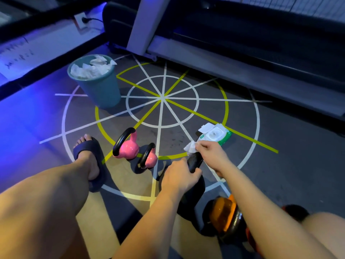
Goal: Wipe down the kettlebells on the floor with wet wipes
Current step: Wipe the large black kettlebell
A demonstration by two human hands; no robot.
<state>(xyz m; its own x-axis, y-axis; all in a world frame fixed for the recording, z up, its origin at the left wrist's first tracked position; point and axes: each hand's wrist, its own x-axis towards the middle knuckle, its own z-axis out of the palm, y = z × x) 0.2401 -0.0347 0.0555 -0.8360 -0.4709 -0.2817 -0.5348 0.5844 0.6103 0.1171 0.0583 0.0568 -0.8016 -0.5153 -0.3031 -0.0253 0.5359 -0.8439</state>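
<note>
- Left hand (180, 174) wraps the black iron kettlebell (190, 186) handle, near centre.
- Right hand (212, 156) pinches crumpled white wet wipe (190, 147) against the handle top.
- Best: brace steady, rub the full loop.

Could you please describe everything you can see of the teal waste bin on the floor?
The round teal plastic waste bin stands upright on the grey gym floor, at the far left of the painted circle pattern, beyond the two pink kettlebells. It tapers slightly toward its base and is filled to the rim with crumpled white wipes. Neither hand touches it.
</note>
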